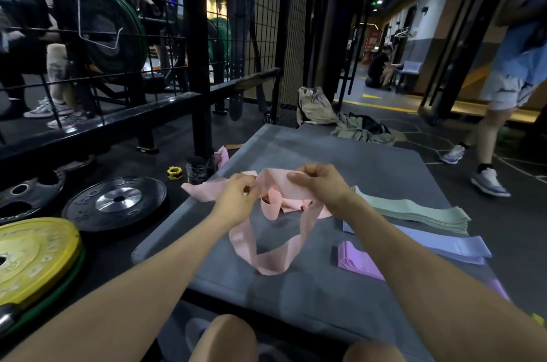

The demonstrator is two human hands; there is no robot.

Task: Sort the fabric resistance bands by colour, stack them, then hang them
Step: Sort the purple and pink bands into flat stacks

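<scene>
**Pink bands still tangled while three colours lie stacked**

Nearest the camera, a loose loop of pink band (260,255) sags onto the grey mat (296,296), trailing down from the hands. Just to its right lie the sorted piles: a purple stack (355,261) closest, a lavender-blue stack (438,243) behind it, and a sage-green stack (414,209) farthest back, three piles in all, their long axes running left to right. How many bands each holds cannot be counted.

Above the mat, the left hand (236,198) pinches the pink fabric at its fingertips, and the right hand (319,184) has thumb and fingers curled over a wide fold of it. Between them the bands are knotted in a clump, several strands, number unclear. The tangle hangs below and between both grips, so freeing one band likely means drawing the hands apart sideways. The right hand is nearer the stacks.

Beyond, another pink band (222,155) lies at the mat's far left edge.
</scene>
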